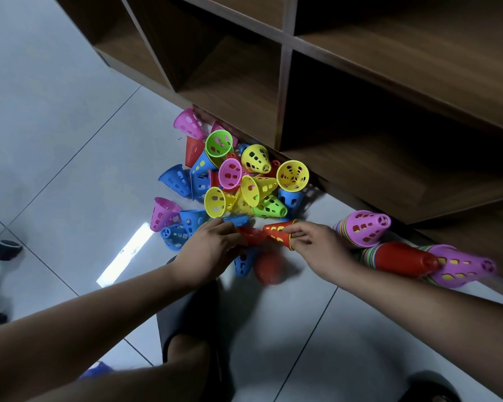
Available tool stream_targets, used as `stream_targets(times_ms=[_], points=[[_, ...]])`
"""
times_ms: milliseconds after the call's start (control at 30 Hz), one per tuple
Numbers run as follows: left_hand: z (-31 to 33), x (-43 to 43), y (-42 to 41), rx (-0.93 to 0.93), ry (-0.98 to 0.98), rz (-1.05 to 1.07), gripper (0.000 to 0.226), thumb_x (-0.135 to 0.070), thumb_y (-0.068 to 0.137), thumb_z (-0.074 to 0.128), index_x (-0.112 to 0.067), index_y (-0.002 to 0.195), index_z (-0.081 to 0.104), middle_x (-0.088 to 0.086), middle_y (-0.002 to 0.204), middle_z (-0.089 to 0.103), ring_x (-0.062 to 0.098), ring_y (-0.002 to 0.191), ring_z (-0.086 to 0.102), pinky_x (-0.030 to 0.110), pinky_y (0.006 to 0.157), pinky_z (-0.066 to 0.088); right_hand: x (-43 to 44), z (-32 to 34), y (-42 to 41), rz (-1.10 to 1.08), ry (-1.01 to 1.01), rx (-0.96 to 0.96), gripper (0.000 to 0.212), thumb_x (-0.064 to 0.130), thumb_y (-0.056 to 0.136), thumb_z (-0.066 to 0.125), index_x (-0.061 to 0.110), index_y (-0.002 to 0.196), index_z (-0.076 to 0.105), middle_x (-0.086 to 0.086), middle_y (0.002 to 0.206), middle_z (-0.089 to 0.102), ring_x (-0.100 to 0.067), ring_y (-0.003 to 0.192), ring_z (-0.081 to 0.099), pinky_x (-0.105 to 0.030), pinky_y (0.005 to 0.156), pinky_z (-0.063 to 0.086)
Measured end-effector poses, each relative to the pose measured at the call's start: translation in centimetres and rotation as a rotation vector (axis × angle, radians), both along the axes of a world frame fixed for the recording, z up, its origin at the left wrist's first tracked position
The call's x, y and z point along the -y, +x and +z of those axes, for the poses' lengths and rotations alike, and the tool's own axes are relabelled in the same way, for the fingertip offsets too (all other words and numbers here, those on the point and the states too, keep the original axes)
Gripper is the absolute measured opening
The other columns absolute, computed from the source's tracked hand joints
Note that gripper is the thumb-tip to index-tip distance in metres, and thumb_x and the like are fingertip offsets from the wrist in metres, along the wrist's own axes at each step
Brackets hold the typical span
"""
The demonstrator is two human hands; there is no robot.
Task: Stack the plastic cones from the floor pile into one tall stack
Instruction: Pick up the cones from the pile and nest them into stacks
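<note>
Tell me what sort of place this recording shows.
Probably an indoor room, perhaps a home or playroom: glossy pale floor tiles, a brown wooden cubby shelf unit standing on them, and a pile of coloured plastic cones against its base.

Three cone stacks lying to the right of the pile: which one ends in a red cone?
The middle stack: its end cone is red. The near stack, by the right hand, and the far-right stack both end in purple.
</note>
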State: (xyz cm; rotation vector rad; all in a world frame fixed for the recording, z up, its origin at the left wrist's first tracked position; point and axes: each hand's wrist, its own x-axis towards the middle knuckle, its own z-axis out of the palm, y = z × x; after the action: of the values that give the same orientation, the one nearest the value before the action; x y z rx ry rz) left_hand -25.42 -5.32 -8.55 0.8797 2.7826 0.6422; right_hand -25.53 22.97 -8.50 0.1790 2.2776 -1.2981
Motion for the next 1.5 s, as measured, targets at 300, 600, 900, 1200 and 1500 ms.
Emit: stream_targets(times_ms=[300,600,900,1200,1500], points=[[2.1,0.0,0.1,0.222,0.220,0.345,0.012,-0.028,0.106,0.063,-0.021,0.110,0.072,-0.009,0.101,0.069,0.006,0.092,0.064,0.024,0.079,0.053,-0.4,2.4,0.1,-0.193,-0.030,-0.062,0.017,0.017,0.094,0.073,0.033,0.090,0.069,0.012,0.086,0.070,-0.013,0.086,0.068,-0.039,0.076,0.059],[2.5,-1.0,0.5,0.583,0.484,0.575,0.018,-0.030,0.109,0.058,-0.024,0.097,0.070,-0.009,0.084,0.072,0.006,0.074,0.064,0.025,0.073,0.051,0.0,5.7,-1.2,-0.512,-0.371,0.147,0.024,0.001,0.105,0.047,0.016,0.106,0.067,-0.011,0.106,0.075,-0.017,0.079,0.066,-0.026,0.055,0.045],[2.8,-3.9,2.1,0.692,0.389,0.454,0.019,-0.025,0.111,0.054,-0.019,0.097,0.066,-0.006,0.074,0.069,0.005,0.067,0.061,0.021,0.066,0.050,1.4,7.4,0.0,-0.342,-0.624,0.324,0.042,-0.012,0.099,0.039,0.012,0.103,0.073,-0.015,0.101,0.078,-0.027,0.089,0.070,-0.040,0.079,0.054],[1.1,-4.3,2.1,0.663,0.248,0.440,0.011,-0.025,0.107,0.060,-0.020,0.103,0.070,-0.005,0.084,0.077,0.001,0.072,0.071,0.019,0.067,0.055,1.9,2.4,2.4,-0.181,-0.279,0.236,0.020,0.008,0.106,0.054,0.015,0.099,0.072,0.002,0.085,0.073,-0.003,0.072,0.058,-0.015,0.064,0.044],[1.0,0.2,2.1,0.445,0.122,0.497,0.009,-0.027,0.102,0.068,-0.031,0.110,0.066,-0.017,0.099,0.072,0.000,0.076,0.071,0.017,0.069,0.056,1.9,0.1,2.3,-0.020,0.005,0.177,0.012,0.018,0.100,0.063,0.025,0.093,0.069,0.008,0.083,0.070,-0.010,0.080,0.065,-0.030,0.074,0.051]])
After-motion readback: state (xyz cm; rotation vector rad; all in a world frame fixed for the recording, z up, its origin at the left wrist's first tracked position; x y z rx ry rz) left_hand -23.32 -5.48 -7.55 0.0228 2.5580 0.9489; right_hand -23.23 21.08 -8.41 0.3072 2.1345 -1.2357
